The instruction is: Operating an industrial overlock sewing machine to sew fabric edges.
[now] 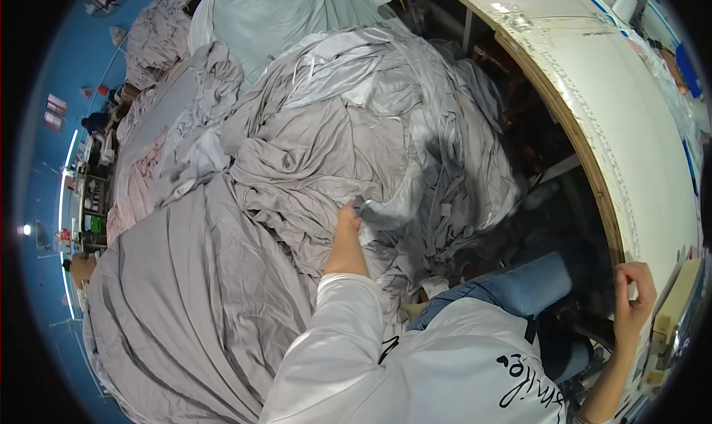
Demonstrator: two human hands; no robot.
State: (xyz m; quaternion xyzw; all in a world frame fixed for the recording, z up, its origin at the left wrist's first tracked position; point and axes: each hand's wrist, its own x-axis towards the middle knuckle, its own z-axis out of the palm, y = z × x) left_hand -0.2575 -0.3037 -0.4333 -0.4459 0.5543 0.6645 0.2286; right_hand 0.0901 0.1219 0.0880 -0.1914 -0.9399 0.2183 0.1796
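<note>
Fingers of the person's right hand curl inward at four o'clock, by the edge of a white bench; whether they pinch anything cannot be told. At the dial's centre, the left hand clamps its fingers on a fold of grey cloth. Just beyond, a rumpled grey heap swells toward twelve, with pale green fabric behind it and a blue wall farther off at nine.

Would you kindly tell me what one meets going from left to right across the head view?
Blue painted wall, crumpled pale pink cloth, the person's bare left hand, blue denim trouser leg, the person's bare right hand.
</note>
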